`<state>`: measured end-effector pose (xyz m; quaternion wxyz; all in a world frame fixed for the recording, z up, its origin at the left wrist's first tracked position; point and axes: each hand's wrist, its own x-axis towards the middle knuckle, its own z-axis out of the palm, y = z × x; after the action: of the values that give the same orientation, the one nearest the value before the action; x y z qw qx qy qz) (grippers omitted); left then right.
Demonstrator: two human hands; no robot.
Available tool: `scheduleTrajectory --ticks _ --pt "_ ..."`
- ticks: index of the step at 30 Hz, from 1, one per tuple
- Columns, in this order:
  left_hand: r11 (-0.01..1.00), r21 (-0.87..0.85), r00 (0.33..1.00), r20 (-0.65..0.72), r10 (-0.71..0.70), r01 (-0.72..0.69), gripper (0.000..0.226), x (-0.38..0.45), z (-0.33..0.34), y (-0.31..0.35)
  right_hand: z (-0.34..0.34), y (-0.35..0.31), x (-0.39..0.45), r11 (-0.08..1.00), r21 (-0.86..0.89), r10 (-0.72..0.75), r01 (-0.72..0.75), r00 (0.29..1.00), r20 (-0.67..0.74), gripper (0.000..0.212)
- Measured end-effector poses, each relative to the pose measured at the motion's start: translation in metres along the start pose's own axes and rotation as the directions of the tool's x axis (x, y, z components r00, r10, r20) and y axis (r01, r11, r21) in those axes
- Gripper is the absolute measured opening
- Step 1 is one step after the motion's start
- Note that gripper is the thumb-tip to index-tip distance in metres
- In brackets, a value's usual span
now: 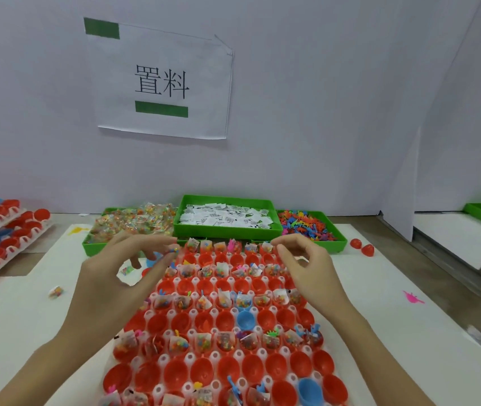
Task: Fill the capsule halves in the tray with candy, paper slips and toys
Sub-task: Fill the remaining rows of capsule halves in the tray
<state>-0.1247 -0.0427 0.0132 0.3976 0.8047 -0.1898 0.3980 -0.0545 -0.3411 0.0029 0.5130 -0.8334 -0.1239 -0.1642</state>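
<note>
Both hands hover over the far rows of the capsule tray (pixel 262 354).
The left hand (pixel 122 276) pinches a small blue toy (pixel 173 249); the right hand (pixel 306 266) has its fingers loosely curled, its grip empty, near the bench's far edge.

paper sign (pixel 163 83) on wall, printed "置料"
</note>
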Motion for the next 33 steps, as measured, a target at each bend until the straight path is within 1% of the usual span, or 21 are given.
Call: scheduleTrajectory --ticks 3,6,8,10,12,14,16,18,20,23,25,27,30,33 --pt "0.999 0.012 0.999 0.019 0.039 -0.039 0.023 -0.001 -0.004 -0.001 0.012 0.001 0.014 0.989 -0.131 -0.068 0.065 0.997 -0.023 0.022" --pt "0.999 0.014 0.999 0.021 0.037 -0.037 0.023 -0.001 -0.005 -0.003 0.024 -0.002 0.04 0.934 -0.312 -0.171 0.176 0.984 0.043 0.029" --pt "1.0 0.01 0.999 0.023 0.025 -0.025 0.025 -0.002 -0.005 -0.004 0.03 -0.005 0.062 0.897 -0.393 -0.186 0.202 0.979 0.079 0.029" --pt "1.0 -0.007 1.0 0.026 0.018 -0.018 0.026 -0.004 -0.005 -0.004 0.033 -0.005 0.086 0.885 -0.44 -0.125 0.153 0.988 0.092 0.028" --pt "1.0 -0.017 0.999 0.031 0.017 -0.017 0.026 -0.004 -0.005 -0.004 0.033 0.0 0.106 0.877 -0.478 -0.01 0.056 0.995 0.099 0.026" --pt "1.0 -0.011 0.999 0.033 0.019 -0.019 0.026 -0.004 -0.006 -0.006 0.032 0.008 0.119 0.865 -0.5 0.099 -0.039 0.991 0.094 0.024" --pt "1.0 -0.006 0.999 0.035 0.018 -0.018 0.027 -0.004 -0.006 -0.007 0.034 0.013 0.129 0.857 -0.508 0.158 -0.091 0.983 0.09 0.027" --pt "1.0 -0.004 0.999 0.034 0.018 -0.018 0.026 -0.004 -0.007 -0.007 0.038 0.011 0.137 0.826 -0.555 0.215 -0.098 0.965 0.15 0.037" --pt "1.0 -0.002 0.999 0.031 0.022 -0.022 0.024 -0.004 -0.007 -0.007 0.043 0.005 0.143 0.761 -0.644 0.287 -0.08 0.932 0.224 0.046" --pt "1.0 -0.008 0.999 0.032 0.015 -0.015 0.022 -0.004 -0.007 -0.007 0.049 -0.002 0.153 0.697 -0.71 0.389 -0.099 0.884 0.259 0.049" --pt "1.0 -0.011 0.999 0.032 0.018 -0.018 0.02 -0.004 -0.007 -0.007 0.051 -0.003 0.157 0.679 -0.725 0.432 -0.116 0.861 0.267 0.051" --pt "1.0 -0.013 0.999 0.029 0.02 -0.019 0.018 -0.003 -0.007 -0.007 0.051 -0.002 0.159 0.694 -0.712 0.422 -0.108 0.862 0.281 0.044" --pt "1.0 -0.012 1.0 0.027 0.006 -0.005 0.017 -0.003 -0.008 -0.008 0.048 0.002 0.156 0.752 -0.652 0.364 -0.099 0.886 0.286 0.027" --pt "1.0 -0.009 1.0 0.029 -0.004 0.004 0.016 -0.004 -0.007 -0.007 0.044 0.008 0.15 0.819 -0.565 0.289 -0.1 0.923 0.255 0.019"
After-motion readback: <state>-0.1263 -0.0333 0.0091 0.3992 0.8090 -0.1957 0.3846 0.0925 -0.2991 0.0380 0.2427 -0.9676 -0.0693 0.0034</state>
